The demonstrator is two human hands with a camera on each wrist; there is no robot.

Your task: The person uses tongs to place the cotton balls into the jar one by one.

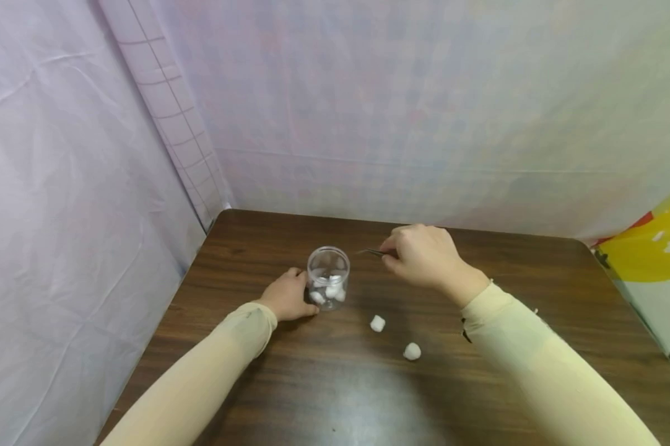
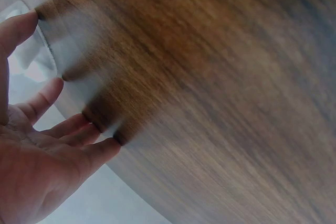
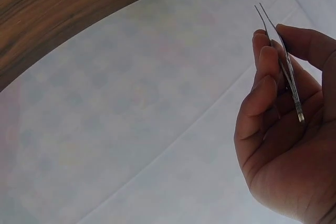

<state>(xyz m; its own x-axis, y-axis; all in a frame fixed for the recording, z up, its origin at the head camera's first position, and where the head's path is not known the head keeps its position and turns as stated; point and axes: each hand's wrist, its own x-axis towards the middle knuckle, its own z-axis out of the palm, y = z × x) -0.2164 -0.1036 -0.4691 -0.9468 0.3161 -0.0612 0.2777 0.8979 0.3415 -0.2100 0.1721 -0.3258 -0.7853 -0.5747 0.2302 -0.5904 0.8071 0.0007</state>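
Note:
A clear plastic jar (image 1: 328, 279) holding several white cotton balls (image 1: 334, 288) stands upright on the table. My left hand (image 1: 287, 296) steadies it low on its left side, thumb at the front and fingers behind. In the left wrist view, the thumb (image 2: 20, 29) and index finger flank part of the jar (image 2: 32, 59), while the other fingertips rest by the tabletop. To the right of the jar, my right hand (image 1: 421, 255) grips metal tweezers (image 3: 286, 64) between thumb and fingers. Their tips are slightly apart with nothing between them, pointing toward the jar's rim.
Two loose white cotton balls lie on the wooden table (image 1: 290, 384): one (image 1: 377, 323) right of the jar, another (image 1: 412, 351) nearer the front. A pale checked cloth (image 1: 402, 111) hangs behind the table's back edge, and a white curtain (image 1: 78, 186) hangs on the left.

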